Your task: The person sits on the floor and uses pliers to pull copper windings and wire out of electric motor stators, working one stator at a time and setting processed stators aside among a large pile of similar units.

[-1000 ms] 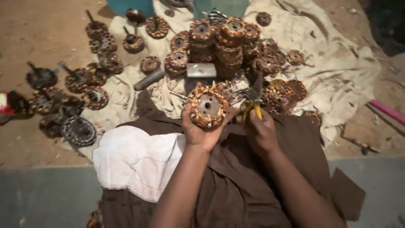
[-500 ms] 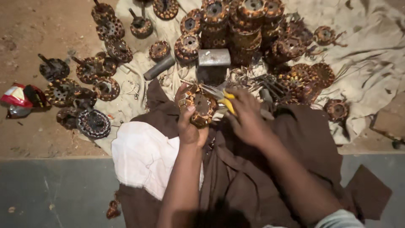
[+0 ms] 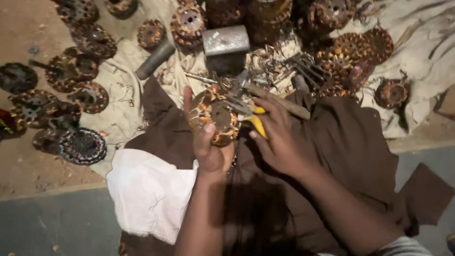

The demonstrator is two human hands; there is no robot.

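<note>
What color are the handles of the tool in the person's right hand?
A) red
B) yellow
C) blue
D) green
B: the right hand grips pliers with yellow handles, their metal tip set against the round copper-wound coil that the left hand holds.
</note>
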